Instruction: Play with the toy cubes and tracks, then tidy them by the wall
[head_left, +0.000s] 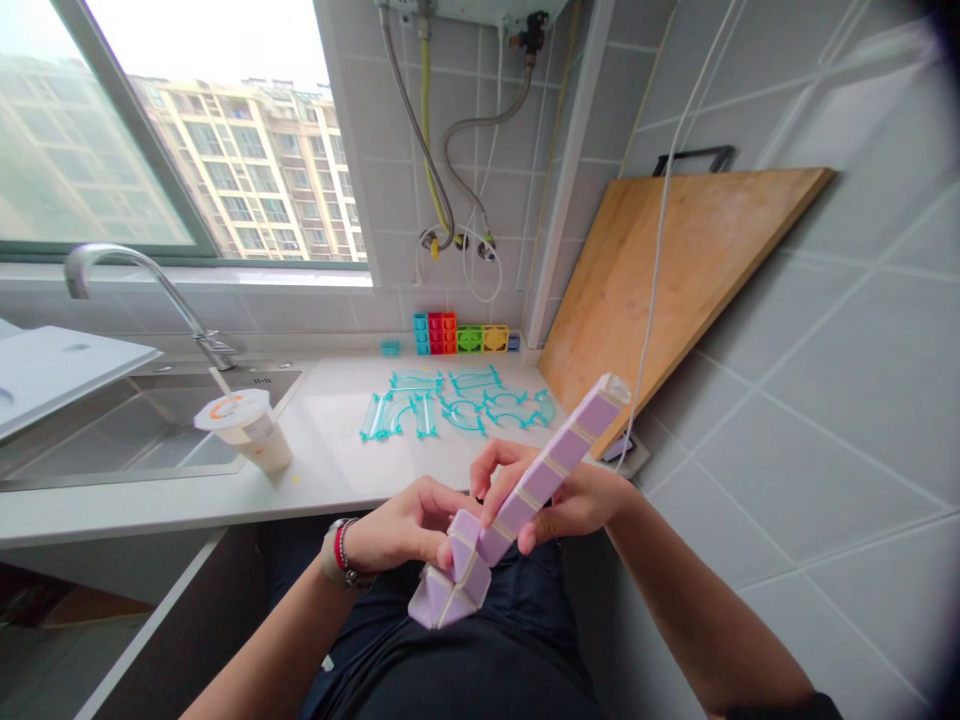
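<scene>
A lilac and white snake twist puzzle [517,508] is held above my lap, in front of the counter edge. Its long straight part points up and to the right, while the lower left end is folded into angled wedges. My left hand [405,528] pinches the folded part, thumb on the near side. Around the straight part, near its middle, my right hand [574,500] is closed with fingers on top and thumb below. Some fingers of both hands are hidden behind the puzzle.
Teal translucent plastic pieces [426,415] lie on the white counter [330,440]. Coloured blocks [442,334] line the back wall. A lidded cup with a straw [255,435] stands by the sink [172,430]. A wooden board [675,270] leans right, with a white cable [660,230] before it.
</scene>
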